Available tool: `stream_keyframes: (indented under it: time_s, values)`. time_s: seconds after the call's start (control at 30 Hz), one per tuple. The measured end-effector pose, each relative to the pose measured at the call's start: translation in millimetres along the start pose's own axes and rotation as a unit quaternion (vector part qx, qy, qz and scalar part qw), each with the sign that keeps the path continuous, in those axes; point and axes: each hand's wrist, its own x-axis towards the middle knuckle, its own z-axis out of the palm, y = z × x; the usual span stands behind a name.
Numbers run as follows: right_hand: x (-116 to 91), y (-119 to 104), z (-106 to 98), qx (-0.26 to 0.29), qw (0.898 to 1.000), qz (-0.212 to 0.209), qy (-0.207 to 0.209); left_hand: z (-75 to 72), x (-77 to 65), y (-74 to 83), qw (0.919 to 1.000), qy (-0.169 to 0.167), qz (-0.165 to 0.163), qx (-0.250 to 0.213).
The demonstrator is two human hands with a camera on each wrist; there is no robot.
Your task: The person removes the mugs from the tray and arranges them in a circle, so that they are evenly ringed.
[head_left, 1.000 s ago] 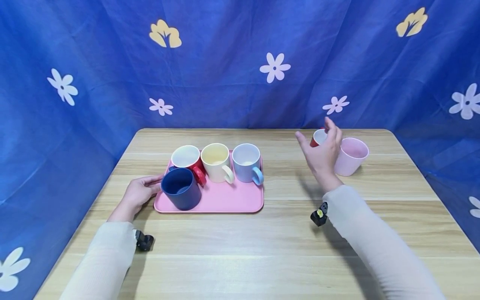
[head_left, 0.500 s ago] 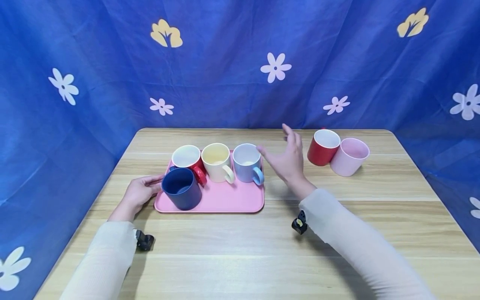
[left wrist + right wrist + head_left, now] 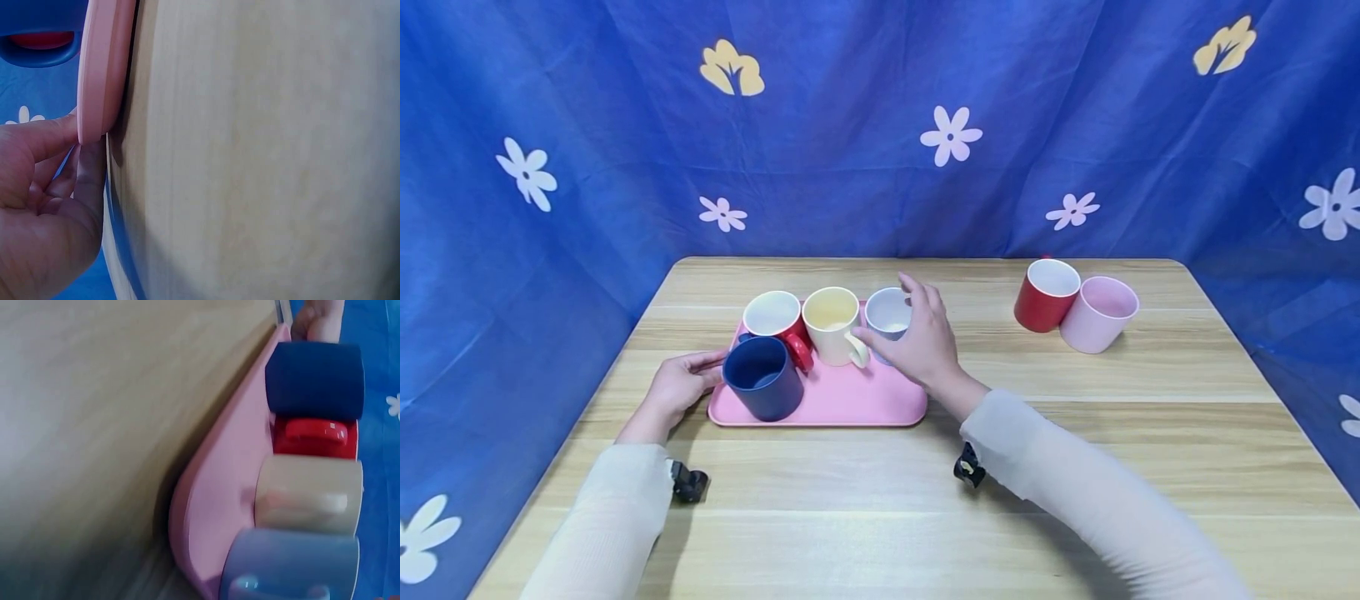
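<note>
On the pink tray [image 3: 850, 404] stand a dark blue mug [image 3: 767, 383], a red mug with a white inside [image 3: 775, 315], a cream mug [image 3: 829, 333] and a light blue mug [image 3: 883, 312]. My left hand [image 3: 677, 385] holds the tray's left edge; the left wrist view has the thumb on one side of the rim and fingers on the other. Above the light blue mug hovers my right hand [image 3: 921, 342], thumb and fingers spread apart, covering that mug's front and handle. In the right wrist view the light blue mug [image 3: 290, 562] is nearest, its handle partly cut off.
At the back right of the wooden table [image 3: 880, 517], a second red mug [image 3: 1045, 298] and a pink mug [image 3: 1099, 317] stand side by side. A blue curtain [image 3: 850, 167] with flower prints hangs behind and beside the table.
My right hand has moved left, away from the red and pink mugs at the back right, to over the light blue mug. The left hand and tray stay put.
</note>
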Motion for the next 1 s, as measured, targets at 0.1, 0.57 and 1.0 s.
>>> stream_keyframes:
  time_s: [0.1,0.57,1.0]
  values:
    - [-4,-6,7,0.000,1.000,-0.006,-0.014,-0.1,0.0,-0.6,1.0000,0.000,0.000,-0.002]
    - [-16,-25,32,0.014,0.997,-0.020,-0.066,0.5,0.7,0.3,0.9999,-0.002,-0.007,-0.007]
    - [-26,-38,60,0.017,0.992,-0.010,-0.126,1.0,-0.2,-0.5,0.9993,-0.004,0.005,-0.037]
